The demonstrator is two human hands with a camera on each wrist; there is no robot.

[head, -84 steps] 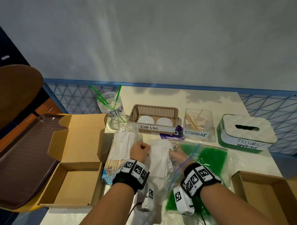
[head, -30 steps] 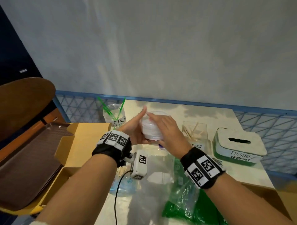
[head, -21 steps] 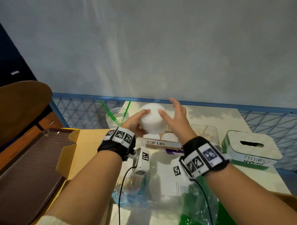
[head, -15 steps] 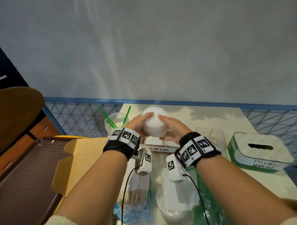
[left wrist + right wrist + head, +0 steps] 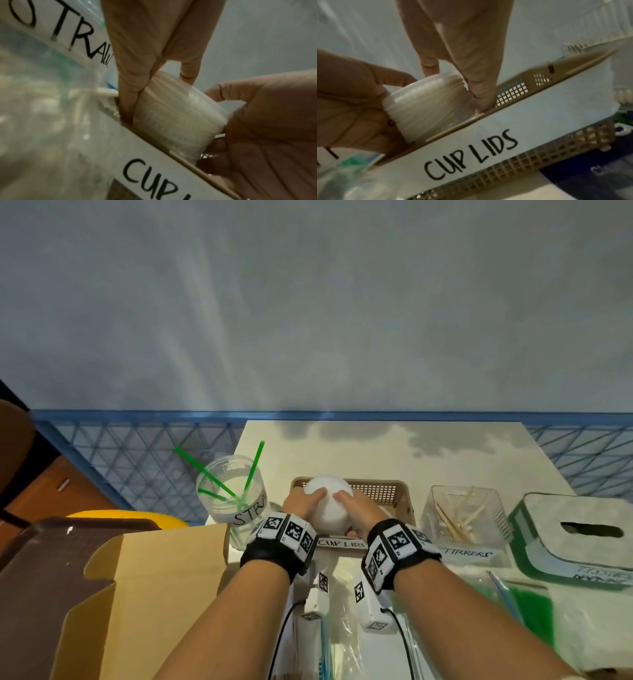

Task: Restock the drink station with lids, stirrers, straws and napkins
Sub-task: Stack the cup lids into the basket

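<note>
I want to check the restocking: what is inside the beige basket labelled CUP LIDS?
Inside the beige perforated plastic basket, a stack of white plastic cup lids sits at its left end, held by the left hand and the right hand. The hands and stack cover most of the basket floor.

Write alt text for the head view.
Both hands, left hand and right hand, lower a white lid stack into the basket labelled CUP LIDS. A straw jar stands to its left, a stirrer box and tissue box to its right.

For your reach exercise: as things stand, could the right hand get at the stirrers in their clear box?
Probably not yet: the right hand grips the stack of lids with the left hand. The stirrers lie uncovered beside it.
</note>
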